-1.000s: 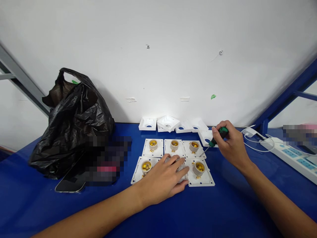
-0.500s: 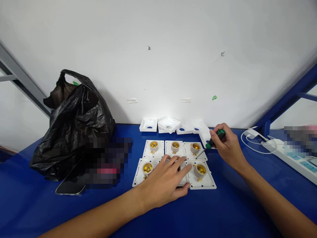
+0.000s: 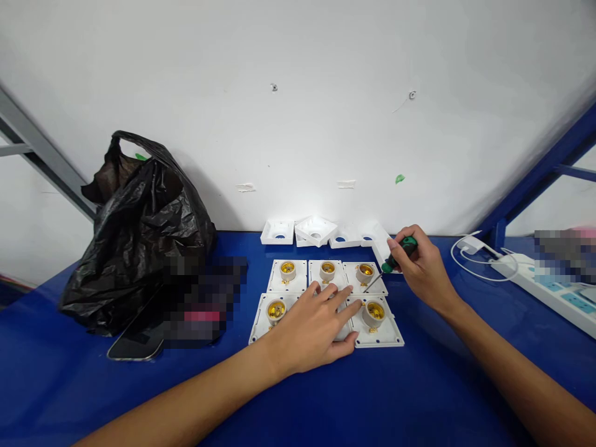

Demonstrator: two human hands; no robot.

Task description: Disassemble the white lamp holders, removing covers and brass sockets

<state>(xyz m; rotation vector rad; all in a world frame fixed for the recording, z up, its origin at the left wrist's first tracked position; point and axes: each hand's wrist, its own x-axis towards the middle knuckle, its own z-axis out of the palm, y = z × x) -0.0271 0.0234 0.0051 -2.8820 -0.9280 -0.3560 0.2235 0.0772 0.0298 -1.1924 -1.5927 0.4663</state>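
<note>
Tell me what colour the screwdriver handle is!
The screwdriver handle is green and black, best seen in the head view.

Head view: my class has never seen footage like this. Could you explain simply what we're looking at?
There is no machine here: these are a person's two bare hands. One camera, worn on the head, looks forward and down.

On the blue table lie white plates with round, gold-lined sockets. White covers sit behind them by the wall. A black bag stands to the left and a power strip lies to the right.

The right hand holds a green-and-black screwdriver, pointing down toward the plates. The left hand lies over the front plates; whether it grips anything is hidden.
</note>
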